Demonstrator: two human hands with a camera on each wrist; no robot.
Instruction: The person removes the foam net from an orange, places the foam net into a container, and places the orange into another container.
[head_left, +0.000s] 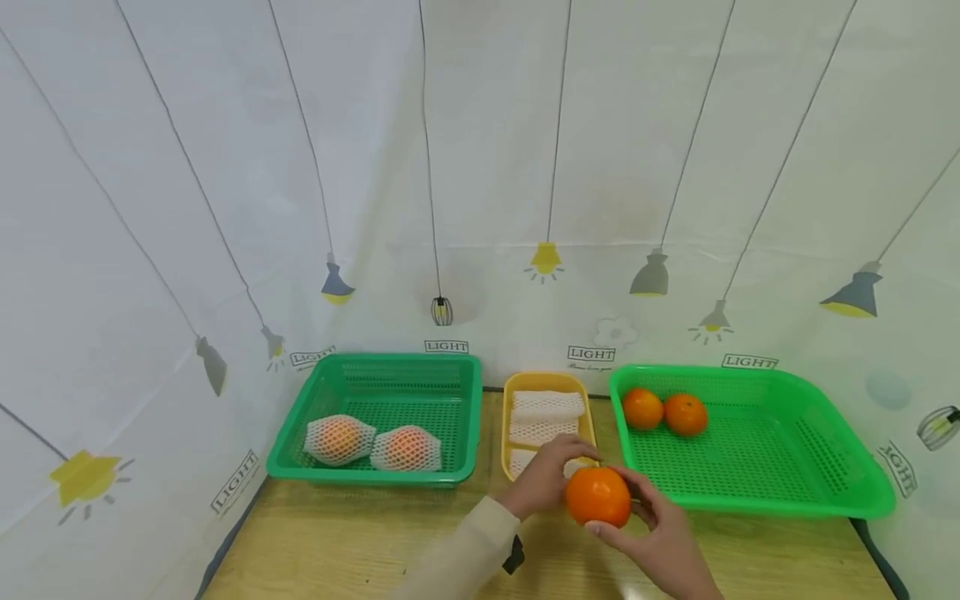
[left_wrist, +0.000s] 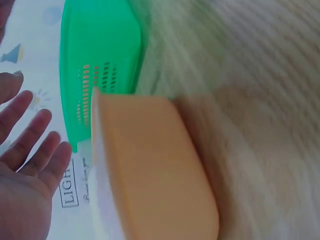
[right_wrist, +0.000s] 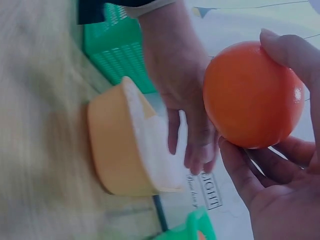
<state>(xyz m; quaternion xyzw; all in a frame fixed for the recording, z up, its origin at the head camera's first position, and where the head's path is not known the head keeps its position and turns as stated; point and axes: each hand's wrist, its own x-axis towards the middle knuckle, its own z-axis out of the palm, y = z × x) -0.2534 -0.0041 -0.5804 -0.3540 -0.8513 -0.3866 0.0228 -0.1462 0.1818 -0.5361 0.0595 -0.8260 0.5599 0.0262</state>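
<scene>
My right hand holds a bright orange between thumb and fingers, raised in front of the small yellow basket. Beside the fruit, my left hand hovers over the near end of that basket. Its fingers are loosely extended with nothing between them in the left wrist view. From the right wrist, the orange overlaps part of the left hand. White foam net sleeves lie inside the yellow basket, the nearest partly hidden by the left hand.
At left, a dark green basket contains two fruits in foam nets. On the right, a light green basket has two bare oranges in its far left corner. A lamp-print sheet rises behind the wooden table.
</scene>
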